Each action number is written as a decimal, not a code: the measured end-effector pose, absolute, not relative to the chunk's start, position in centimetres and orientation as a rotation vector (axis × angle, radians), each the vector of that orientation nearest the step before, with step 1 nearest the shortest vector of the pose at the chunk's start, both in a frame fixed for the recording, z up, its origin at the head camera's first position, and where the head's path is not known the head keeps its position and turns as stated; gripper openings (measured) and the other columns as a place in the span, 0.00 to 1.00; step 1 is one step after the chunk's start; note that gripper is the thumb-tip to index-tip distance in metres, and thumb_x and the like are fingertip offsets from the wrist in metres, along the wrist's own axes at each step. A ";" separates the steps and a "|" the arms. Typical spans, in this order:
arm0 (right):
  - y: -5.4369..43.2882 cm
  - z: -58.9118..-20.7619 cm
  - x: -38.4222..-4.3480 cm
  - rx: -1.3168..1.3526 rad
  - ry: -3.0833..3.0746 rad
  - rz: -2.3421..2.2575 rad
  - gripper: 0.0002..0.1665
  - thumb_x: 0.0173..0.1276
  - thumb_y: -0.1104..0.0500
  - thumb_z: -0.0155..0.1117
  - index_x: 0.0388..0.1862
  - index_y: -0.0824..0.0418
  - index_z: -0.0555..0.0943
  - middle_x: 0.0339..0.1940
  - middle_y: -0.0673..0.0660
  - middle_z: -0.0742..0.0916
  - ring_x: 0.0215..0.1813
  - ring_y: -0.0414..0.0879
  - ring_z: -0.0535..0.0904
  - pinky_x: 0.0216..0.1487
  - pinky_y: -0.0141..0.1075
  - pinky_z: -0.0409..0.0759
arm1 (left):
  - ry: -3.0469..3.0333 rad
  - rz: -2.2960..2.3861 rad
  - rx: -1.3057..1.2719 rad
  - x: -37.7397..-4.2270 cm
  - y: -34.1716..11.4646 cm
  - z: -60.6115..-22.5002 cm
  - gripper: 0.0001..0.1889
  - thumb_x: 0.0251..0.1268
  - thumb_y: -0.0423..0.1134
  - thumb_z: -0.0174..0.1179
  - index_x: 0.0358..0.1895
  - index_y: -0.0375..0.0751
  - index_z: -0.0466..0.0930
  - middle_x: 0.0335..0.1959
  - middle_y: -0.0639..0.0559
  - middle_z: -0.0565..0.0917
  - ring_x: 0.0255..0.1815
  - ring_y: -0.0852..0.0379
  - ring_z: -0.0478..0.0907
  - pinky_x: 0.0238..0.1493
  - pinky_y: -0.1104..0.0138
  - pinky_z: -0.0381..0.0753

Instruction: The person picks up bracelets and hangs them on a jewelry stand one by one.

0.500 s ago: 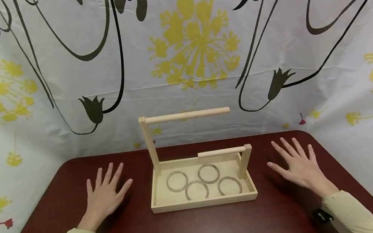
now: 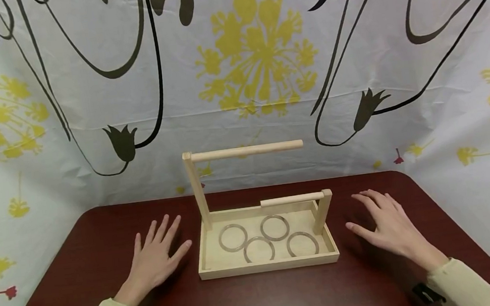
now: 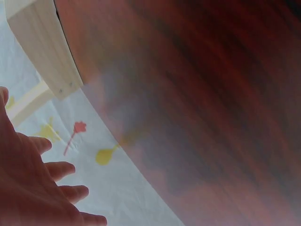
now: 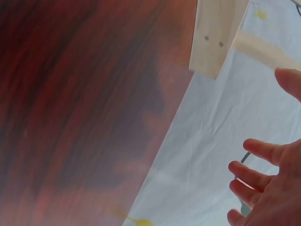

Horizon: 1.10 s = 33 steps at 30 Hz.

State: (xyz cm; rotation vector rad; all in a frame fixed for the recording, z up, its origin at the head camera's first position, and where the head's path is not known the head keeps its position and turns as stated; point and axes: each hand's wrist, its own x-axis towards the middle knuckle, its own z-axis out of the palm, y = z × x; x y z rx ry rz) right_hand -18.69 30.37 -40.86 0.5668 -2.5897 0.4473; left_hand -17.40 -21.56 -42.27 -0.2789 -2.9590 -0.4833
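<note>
A shallow light-wood tray (image 2: 268,267) sits in the middle of the table. Its tall left post (image 2: 198,193) carries a long horizontal rod (image 2: 246,150), and a short right post (image 2: 323,211) carries a shorter rod (image 2: 291,199) pointing left. Several thin, clear-looking rings lie flat inside, among them a left ring (image 2: 221,245) and a right ring (image 2: 316,246). My left hand (image 2: 153,262) is spread to the left of the tray, holding nothing. To the tray's right is my right hand (image 2: 389,227), fingers relaxed and slightly bent, also holding nothing. Both wrist views show the tray's end close by the fingers.
The dark red-brown table (image 2: 269,300) has rounded far corners. Behind it and at both sides hangs a white cloth (image 2: 238,89) printed with yellow and dark flowers. A black band (image 2: 427,293) shows at the right sleeve (image 2: 465,282).
My left hand has moved right, closer to the tray. My right hand has shifted slightly left, and its fingers have gone from spread to closer together and more bent. Tray and rings stay put.
</note>
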 end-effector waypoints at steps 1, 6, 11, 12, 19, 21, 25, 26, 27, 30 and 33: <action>30.2 -40.8 -18.6 0.577 -2.579 0.455 0.39 0.54 0.45 0.73 0.59 0.65 0.74 0.56 0.66 0.77 0.60 0.64 0.67 0.61 0.62 0.57 | -2.957 -0.484 -0.293 -17.4 -21.3 -42.3 0.40 0.68 0.65 0.49 0.77 0.48 0.55 0.76 0.39 0.53 0.74 0.34 0.45 0.65 0.34 0.38; 29.1 -40.7 -18.0 0.609 -2.544 0.499 0.32 0.52 0.50 0.75 0.51 0.65 0.77 0.50 0.62 0.79 0.53 0.60 0.74 0.50 0.59 0.67 | -2.947 -0.475 -0.359 -17.2 -20.2 -42.5 0.40 0.68 0.65 0.49 0.76 0.48 0.55 0.74 0.39 0.57 0.74 0.34 0.49 0.65 0.34 0.42; 28.0 -40.5 -17.2 0.630 -2.543 0.558 0.25 0.53 0.54 0.75 0.47 0.62 0.77 0.45 0.56 0.81 0.49 0.56 0.76 0.49 0.53 0.68 | -2.958 -0.471 -0.409 -17.0 -19.2 -42.6 0.40 0.68 0.66 0.49 0.77 0.48 0.55 0.75 0.41 0.57 0.73 0.35 0.51 0.65 0.35 0.43; 27.7 -40.5 -17.1 0.635 -2.542 0.565 0.24 0.52 0.55 0.75 0.46 0.61 0.77 0.44 0.55 0.81 0.48 0.55 0.76 0.48 0.53 0.68 | -2.963 -0.476 -0.416 -17.0 -19.1 -42.7 0.40 0.68 0.66 0.48 0.77 0.48 0.55 0.75 0.42 0.57 0.73 0.35 0.51 0.65 0.35 0.43; 26.5 -40.3 -16.2 0.681 -2.532 0.551 0.21 0.51 0.58 0.74 0.43 0.57 0.78 0.41 0.49 0.81 0.45 0.51 0.77 0.45 0.49 0.70 | -2.977 -0.493 -0.453 -16.7 -18.3 -42.9 0.42 0.66 0.69 0.47 0.76 0.49 0.55 0.74 0.42 0.59 0.73 0.36 0.53 0.65 0.35 0.43; 26.2 -40.2 -15.9 0.693 -2.530 0.551 0.21 0.51 0.58 0.74 0.44 0.56 0.78 0.42 0.49 0.81 0.45 0.50 0.77 0.45 0.49 0.70 | -2.980 -0.491 -0.463 -16.6 -18.1 -43.0 0.42 0.66 0.69 0.47 0.77 0.50 0.55 0.74 0.43 0.60 0.73 0.36 0.53 0.65 0.35 0.43; 25.4 -40.0 -15.4 0.711 -2.524 0.558 0.21 0.51 0.59 0.73 0.44 0.57 0.79 0.42 0.48 0.82 0.46 0.49 0.77 0.46 0.49 0.70 | -3.000 -0.478 -0.477 -16.7 -18.0 -43.2 0.43 0.65 0.70 0.46 0.77 0.50 0.55 0.74 0.42 0.60 0.73 0.36 0.53 0.66 0.36 0.43; 25.3 -39.9 -15.3 0.717 -2.521 0.557 0.21 0.50 0.60 0.73 0.44 0.57 0.80 0.42 0.48 0.82 0.45 0.49 0.77 0.46 0.49 0.71 | -3.005 -0.473 -0.480 -16.7 -17.9 -43.3 0.43 0.65 0.71 0.46 0.77 0.49 0.55 0.74 0.42 0.60 0.73 0.36 0.53 0.66 0.36 0.43; 25.1 -39.9 -15.3 0.726 -2.516 0.556 0.21 0.50 0.60 0.73 0.44 0.58 0.80 0.42 0.48 0.82 0.45 0.49 0.78 0.46 0.48 0.71 | -3.008 -0.468 -0.481 -16.7 -17.9 -43.3 0.43 0.64 0.71 0.46 0.77 0.49 0.55 0.73 0.42 0.60 0.73 0.36 0.53 0.66 0.36 0.43; 24.6 -39.9 -15.2 0.760 -2.507 0.560 0.21 0.49 0.60 0.74 0.45 0.58 0.80 0.42 0.47 0.83 0.45 0.47 0.78 0.45 0.48 0.73 | -3.018 -0.450 -0.484 -16.6 -17.8 -43.4 0.45 0.64 0.71 0.47 0.76 0.47 0.56 0.73 0.43 0.61 0.72 0.36 0.54 0.66 0.36 0.44; 24.0 -40.1 -15.2 0.793 -2.508 0.574 0.22 0.49 0.60 0.74 0.45 0.56 0.81 0.42 0.46 0.83 0.45 0.45 0.78 0.45 0.46 0.74 | -3.034 -0.444 -0.488 -16.6 -17.7 -43.4 0.46 0.63 0.72 0.46 0.76 0.45 0.56 0.74 0.43 0.60 0.73 0.36 0.54 0.66 0.36 0.44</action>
